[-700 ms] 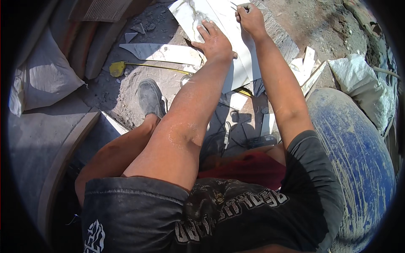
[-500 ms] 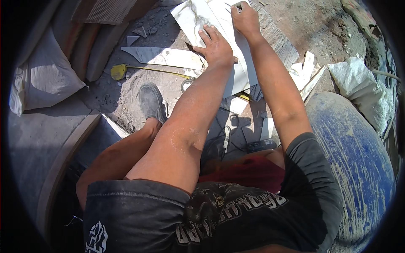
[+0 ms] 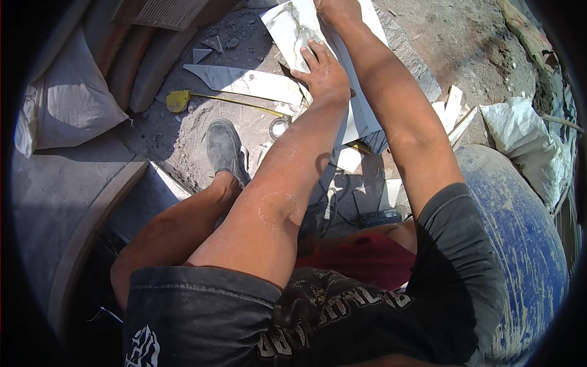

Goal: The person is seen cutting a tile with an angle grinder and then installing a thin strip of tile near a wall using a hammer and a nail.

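Observation:
My left hand [image 3: 324,76] lies flat with its fingers spread on a white tile with grey marble veining [image 3: 292,25]. Beyond it, my right hand [image 3: 338,11] is at the far end of the tile, cut off by the top edge of the view. Its fingers look curled, and whatever they hold is hidden. Under and beside the veined tile lies a plain white piece [image 3: 365,119], passing beneath my right forearm.
A pointed marble offcut [image 3: 244,82] and a yellow tape measure [image 3: 178,101] with its blade out lie left of my left forearm. White scraps [image 3: 452,107] lie to the right, near a blue drum [image 3: 513,244] and a white sack [image 3: 520,140]. Another sack [image 3: 76,104] stands at left.
The whole view has shifted slightly, so the ground things sit further right and lower. My right hand has moved up and left along the tile. My left hand stays pressed on the tile.

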Motion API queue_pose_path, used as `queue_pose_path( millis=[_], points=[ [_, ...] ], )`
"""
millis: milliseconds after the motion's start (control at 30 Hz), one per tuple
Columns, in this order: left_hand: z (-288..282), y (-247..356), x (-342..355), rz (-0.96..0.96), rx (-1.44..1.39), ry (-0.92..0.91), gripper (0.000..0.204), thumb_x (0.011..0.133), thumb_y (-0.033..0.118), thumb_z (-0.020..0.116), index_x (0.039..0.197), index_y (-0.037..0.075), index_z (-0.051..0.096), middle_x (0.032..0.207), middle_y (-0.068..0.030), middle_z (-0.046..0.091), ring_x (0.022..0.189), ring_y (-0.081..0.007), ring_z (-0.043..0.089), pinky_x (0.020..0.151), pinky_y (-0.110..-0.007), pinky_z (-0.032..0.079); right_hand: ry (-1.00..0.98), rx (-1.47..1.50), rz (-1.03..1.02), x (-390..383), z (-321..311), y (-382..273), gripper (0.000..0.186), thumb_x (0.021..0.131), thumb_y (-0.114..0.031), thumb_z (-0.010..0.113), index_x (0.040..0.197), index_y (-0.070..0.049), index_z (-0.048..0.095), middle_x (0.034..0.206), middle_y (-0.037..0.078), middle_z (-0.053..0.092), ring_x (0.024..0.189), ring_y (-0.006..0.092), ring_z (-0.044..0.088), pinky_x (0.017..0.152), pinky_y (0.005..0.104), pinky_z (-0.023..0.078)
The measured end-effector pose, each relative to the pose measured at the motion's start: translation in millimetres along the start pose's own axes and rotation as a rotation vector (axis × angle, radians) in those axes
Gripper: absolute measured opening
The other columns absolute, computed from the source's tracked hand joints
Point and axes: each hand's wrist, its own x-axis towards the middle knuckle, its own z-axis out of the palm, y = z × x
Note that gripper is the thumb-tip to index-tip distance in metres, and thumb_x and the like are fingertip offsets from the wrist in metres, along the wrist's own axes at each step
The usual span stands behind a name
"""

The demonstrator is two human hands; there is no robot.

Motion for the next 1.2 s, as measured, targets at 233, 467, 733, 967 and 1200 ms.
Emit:
queue_pose_path(
  millis=[233, 467, 733, 967, 1200],
  points=[
    [7.8, -1.5, 4.6, -0.01, -0.029, -0.017, 0.08, 0.091, 0.019, 0.055, 0.153, -0.004, 0.01, 0.16, -0.0212, 0.003, 0.149, -0.0408, 0.006, 0.105, -0.075, 0.022, -0.046, -0.027, -0.033, 6.7, 0.2, -5.2, 0.019, 0.088, -0.018, 0.058, 0.1, -0.005, 0.065, 0.085, 0.016, 0.071, 0.082, 0.0331, 0.07, 0.072, 0.0441, 0.053],
    [-1.3, 4.0, -0.6, -0.002, 0.017, -0.033, 0.1, 0.083, 0.03, 0.072, 0.153, -0.004, 0.009, 0.16, -0.0211, 0.005, 0.148, -0.0406, 0.008, 0.106, -0.073, 0.024, -0.073, -0.029, -0.051, -3.8, -9.3, 1.5, 0.019, 0.087, -0.016, 0.057, 0.1, -0.005, 0.065, 0.084, 0.017, 0.071, 0.084, 0.0339, 0.07, 0.073, 0.0447, 0.053],
    [-14.8, 0.2, -4.8, -0.007, -0.061, -0.093, 0.135, 0.059, 0.045, 0.091, 0.153, -0.004, 0.007, 0.161, -0.0214, 0.003, 0.149, -0.0401, 0.006, 0.109, -0.071, 0.024, -0.191, -0.043, -0.149, -166.5, -6.7, 58.7, 0.015, 0.09, -0.019, 0.057, 0.091, -0.004, 0.057, 0.079, 0.021, 0.066, 0.079, 0.0395, 0.065, 0.069, 0.0488, 0.051],
    [-1.0, -1.2, -3.3, 0.024, -0.017, -0.012, 0.133, 0.059, 0.047, 0.091, 0.153, -0.005, 0.012, 0.159, -0.0244, 0.01, 0.148, -0.0413, 0.01, 0.106, -0.072, 0.028, -0.654, -0.093, -0.03, -332.9, -19.4, 86.5, 0.014, 0.087, -0.009, 0.05, 0.092, -0.001, 0.059, 0.076, 0.022, 0.066, 0.077, 0.0395, 0.066, 0.069, 0.0502, 0.051],
    [-17.1, -3.6, -6.3, -0.017, -0.035, -0.085, 0.136, 0.058, 0.044, 0.092, 0.153, -0.004, 0.007, 0.161, -0.0209, 0.006, 0.149, -0.0403, 0.007, 0.108, -0.071, 0.024, -0.067, -0.058, -0.026, -182.8, -45.6, 43.6, 0.017, 0.089, -0.02, 0.057, 0.093, -0.004, 0.058, 0.079, 0.019, 0.066, 0.075, 0.0385, 0.065, 0.066, 0.0477, 0.051]
  ],
)
